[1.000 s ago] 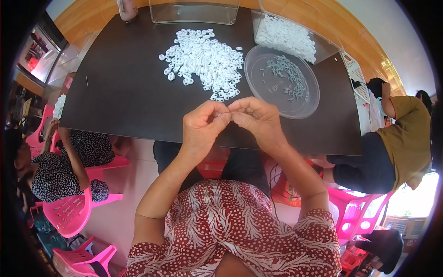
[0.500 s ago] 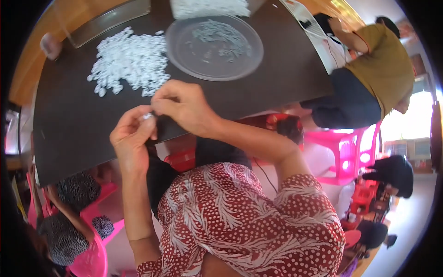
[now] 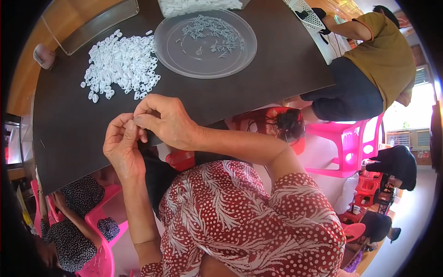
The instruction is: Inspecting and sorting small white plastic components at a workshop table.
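My left hand (image 3: 122, 145) and my right hand (image 3: 165, 121) meet fingertip to fingertip over the near edge of a dark table (image 3: 258, 78). Both pinch something very small between thumb and fingers; it is hidden by the fingers. Just beyond the hands lies a heap of small white plastic pieces (image 3: 121, 64). To its right sits a round clear plastic tray (image 3: 205, 42) holding several small thin clear pieces (image 3: 210, 28).
A clear rectangular container (image 3: 94, 25) stands at the far left, another with white pieces (image 3: 198, 5) at the far edge. A person in an olive shirt (image 3: 376, 60) sits at the right on a pink stool (image 3: 350, 143). Another person (image 3: 76, 221) sits lower left on pink chairs.
The view has swung, so the table now tilts up to the left. My hands stayed joined at the table's near edge, fingers still pinched together.
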The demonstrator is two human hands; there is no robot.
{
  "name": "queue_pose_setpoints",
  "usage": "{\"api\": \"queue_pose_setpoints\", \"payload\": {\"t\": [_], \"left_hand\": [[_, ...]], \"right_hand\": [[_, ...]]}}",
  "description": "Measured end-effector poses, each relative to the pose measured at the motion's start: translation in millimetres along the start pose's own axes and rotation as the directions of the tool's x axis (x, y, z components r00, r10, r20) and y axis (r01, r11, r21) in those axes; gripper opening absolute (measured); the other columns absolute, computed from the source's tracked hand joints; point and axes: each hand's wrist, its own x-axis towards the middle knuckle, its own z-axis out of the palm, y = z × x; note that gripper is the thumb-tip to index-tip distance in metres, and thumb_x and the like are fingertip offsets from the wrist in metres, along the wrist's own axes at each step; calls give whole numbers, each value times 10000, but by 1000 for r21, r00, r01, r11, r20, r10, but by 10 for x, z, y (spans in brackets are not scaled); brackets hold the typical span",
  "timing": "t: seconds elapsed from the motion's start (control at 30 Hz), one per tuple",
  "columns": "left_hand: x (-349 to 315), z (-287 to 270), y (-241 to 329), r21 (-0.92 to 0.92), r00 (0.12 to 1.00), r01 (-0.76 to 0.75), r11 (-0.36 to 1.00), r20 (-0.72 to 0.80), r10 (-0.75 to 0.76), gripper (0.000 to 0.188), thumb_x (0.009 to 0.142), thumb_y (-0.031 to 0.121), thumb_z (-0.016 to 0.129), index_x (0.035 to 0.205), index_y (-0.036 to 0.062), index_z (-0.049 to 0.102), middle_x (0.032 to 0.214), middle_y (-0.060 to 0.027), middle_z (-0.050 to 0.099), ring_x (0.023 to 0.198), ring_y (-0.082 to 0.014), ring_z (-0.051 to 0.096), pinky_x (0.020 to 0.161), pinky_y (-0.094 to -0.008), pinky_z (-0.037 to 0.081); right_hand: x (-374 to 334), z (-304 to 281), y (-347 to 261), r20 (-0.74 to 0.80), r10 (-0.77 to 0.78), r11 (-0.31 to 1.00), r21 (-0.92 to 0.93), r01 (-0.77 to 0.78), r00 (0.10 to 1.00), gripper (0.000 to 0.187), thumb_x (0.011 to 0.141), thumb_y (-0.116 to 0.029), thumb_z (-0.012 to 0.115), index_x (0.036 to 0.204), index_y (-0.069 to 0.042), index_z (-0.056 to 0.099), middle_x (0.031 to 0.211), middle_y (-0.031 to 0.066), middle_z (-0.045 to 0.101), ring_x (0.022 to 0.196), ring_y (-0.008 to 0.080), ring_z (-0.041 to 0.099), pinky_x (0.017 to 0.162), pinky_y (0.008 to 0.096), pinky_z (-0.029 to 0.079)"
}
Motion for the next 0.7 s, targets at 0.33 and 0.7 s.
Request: {"api": "queue_pose_setpoints", "payload": {"t": [0.33, 0.7], "left_hand": [[-60, -36, -57, 289, 979, -204, 935, 50, 198, 155, 859, 72, 618, 974, -27, 592, 830, -56, 612, 626, -98, 523, 554, -208, 413], [-44, -34, 82, -64, 996, 94, 994, 13, -93, 92, 844, 22, 603, 912, -38, 587, 787, -162, 655, 594, -164, 615, 476, -251, 499]], "right_hand": [[43, -22, -71, 26, 68, 991, 111, -71, 997, 57, 826, -7, 581, 839, 48, 572, 743, 50, 604, 653, 93, 575, 572, 239, 472], [39, -72, -94, 8, 72, 997, 3, -72, 997, 82, 838, -13, 599, 898, 43, 598, 836, 73, 633, 768, 116, 618, 698, 235, 498]]}}
